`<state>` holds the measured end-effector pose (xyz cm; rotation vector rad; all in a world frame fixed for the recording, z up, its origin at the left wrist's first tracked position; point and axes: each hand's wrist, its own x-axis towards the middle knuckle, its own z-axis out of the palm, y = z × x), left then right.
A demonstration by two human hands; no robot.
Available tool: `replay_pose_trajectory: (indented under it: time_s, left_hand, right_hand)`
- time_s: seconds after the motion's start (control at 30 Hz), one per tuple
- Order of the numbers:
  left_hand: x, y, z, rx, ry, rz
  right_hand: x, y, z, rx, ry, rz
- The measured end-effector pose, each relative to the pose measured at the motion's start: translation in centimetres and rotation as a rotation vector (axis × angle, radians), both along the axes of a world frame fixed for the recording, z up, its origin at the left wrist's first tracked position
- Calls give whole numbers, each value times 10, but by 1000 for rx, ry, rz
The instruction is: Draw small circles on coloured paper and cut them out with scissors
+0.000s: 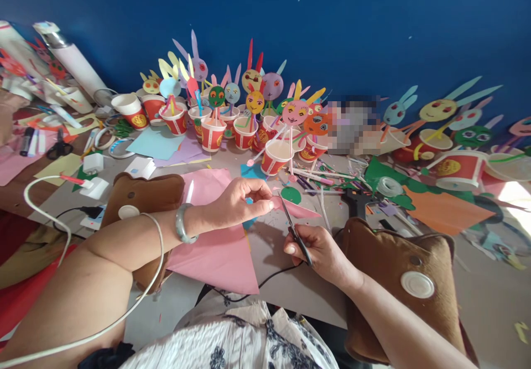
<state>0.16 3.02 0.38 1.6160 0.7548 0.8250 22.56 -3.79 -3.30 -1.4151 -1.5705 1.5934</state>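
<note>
Inside the near edge of the grey table (274,258), the left hand (248,200) pinches thin pink paper (299,209); the right hand (321,251) grips dark metal scissors (295,234), which could nick the thumb if paper slips

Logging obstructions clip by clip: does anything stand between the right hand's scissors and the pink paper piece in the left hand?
Nothing visible does: the scissors in the right hand have their blades at the pink paper piece the left hand pinches.
</note>
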Motion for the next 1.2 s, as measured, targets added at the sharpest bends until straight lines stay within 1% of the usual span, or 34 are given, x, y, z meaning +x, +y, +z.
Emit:
replay_pose_trajectory:
  time_s: [0.13, 0.33, 0.63, 0.8, 1.03, 1.2]
  left_hand:
    - [2, -1, 1, 1, 20, -19]
    - [2, -1, -1, -6, 23, -37]
    - [1, -2, 1, 23, 22, -47]
    - [0, -1, 0, 44, 43, -32]
    - [0, -2, 3, 47, 43, -17]
    - [-1, -1, 1, 40, 38, -10]
  right_hand:
    - [0, 1, 0, -21, 17, -9]
    - [-1, 1, 2, -42, 44, -11]
    - [-1, 0, 2, -8, 2, 14]
    - [-1, 0, 3, -8, 1, 26]
    - [1, 0, -2, -1, 11, 40]
    - [0, 1, 3, 22, -4, 58]
